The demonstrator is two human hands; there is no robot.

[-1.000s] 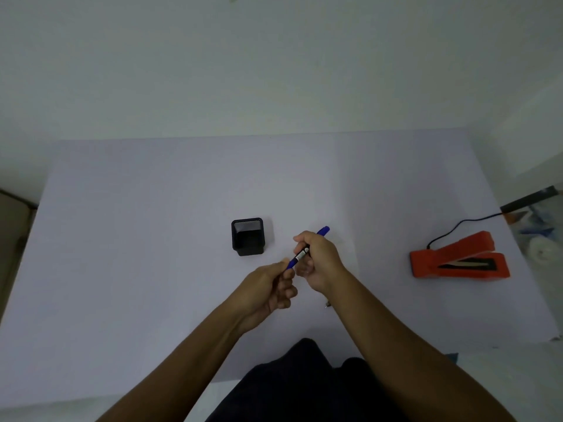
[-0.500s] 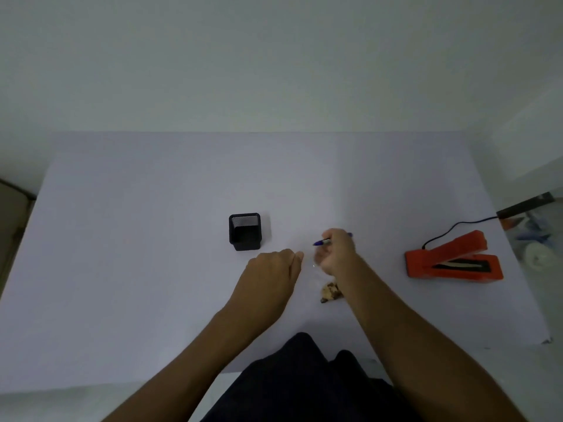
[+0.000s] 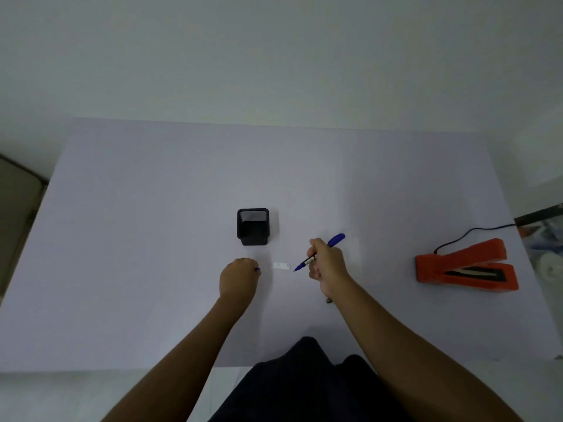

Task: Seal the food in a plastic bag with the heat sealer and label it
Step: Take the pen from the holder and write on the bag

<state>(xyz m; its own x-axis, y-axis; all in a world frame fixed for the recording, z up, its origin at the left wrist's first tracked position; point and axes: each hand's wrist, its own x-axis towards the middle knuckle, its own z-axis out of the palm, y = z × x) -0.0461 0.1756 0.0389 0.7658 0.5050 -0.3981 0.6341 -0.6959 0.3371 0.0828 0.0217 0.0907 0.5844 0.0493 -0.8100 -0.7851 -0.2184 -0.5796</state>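
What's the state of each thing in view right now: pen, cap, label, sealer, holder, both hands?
pen: uncapped, tip down beside the label
pen cap: off the pen, in the left hand
label: flat on the table
heat sealer: jaws open, cord attached
pen holder: upright, looks empty
left hand: closed on the cap
right hand: gripping the pen

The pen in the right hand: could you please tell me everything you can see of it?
The pen is slim, with a blue body, a paler band near the grip and a fine dark tip. It looks like plastic and is uncapped. It slants, tip down and to the left, just right of the small white label. The right hand pinches it; whether the tip touches the table is unclear.
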